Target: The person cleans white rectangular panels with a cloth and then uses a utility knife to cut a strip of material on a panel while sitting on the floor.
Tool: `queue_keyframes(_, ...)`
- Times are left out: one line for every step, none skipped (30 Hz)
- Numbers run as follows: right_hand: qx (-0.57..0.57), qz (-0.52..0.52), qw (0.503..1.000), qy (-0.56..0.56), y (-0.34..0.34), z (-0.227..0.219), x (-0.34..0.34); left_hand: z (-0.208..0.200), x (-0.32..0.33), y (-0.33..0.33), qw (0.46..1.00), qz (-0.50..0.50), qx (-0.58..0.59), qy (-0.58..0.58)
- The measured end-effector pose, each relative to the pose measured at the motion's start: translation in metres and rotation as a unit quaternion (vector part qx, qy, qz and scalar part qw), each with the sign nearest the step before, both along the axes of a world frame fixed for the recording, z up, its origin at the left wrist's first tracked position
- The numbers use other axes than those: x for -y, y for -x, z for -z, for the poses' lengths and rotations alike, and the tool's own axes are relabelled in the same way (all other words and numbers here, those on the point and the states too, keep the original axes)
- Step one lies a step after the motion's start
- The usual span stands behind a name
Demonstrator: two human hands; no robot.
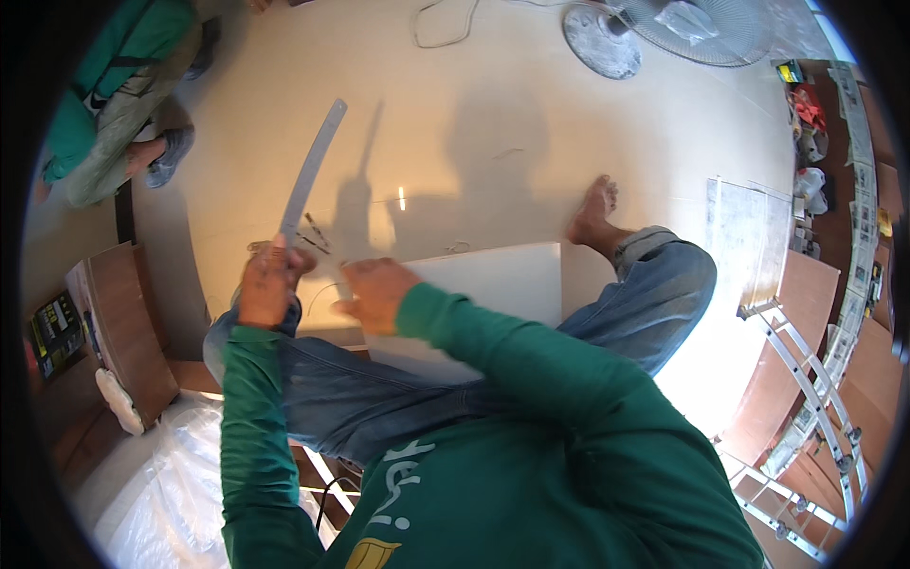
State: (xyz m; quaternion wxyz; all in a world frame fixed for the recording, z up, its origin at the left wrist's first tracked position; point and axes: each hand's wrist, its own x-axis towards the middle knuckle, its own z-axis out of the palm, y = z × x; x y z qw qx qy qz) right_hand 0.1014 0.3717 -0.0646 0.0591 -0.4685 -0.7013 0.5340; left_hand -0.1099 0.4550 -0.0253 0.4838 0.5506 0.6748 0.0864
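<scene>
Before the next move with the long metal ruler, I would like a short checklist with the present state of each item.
1. Left hand grips the metal ruler at its near end: ok.
2. Right hand rests on the white panel: ok.
3. Ruler lies flat on the board: cannot tell; it stretches away from the hand.
4. Bare foot is apart from the ruler: ok.
5. Seated co-worker is apart from the ruler tip: ok.
6. What the right hand holds: cannot tell.

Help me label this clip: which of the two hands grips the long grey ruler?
The left hand grips the ruler at its lower end; the right hand rests beside it on the white board.
</scene>
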Motion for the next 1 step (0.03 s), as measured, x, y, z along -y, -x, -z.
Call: queue_keyframes(-0.06,-0.021,0.996,0.061,-0.0228,0.0109,-0.0051,-0.0051,-0.0006,0.0114,1.0,-0.007,-0.008,-0.006)
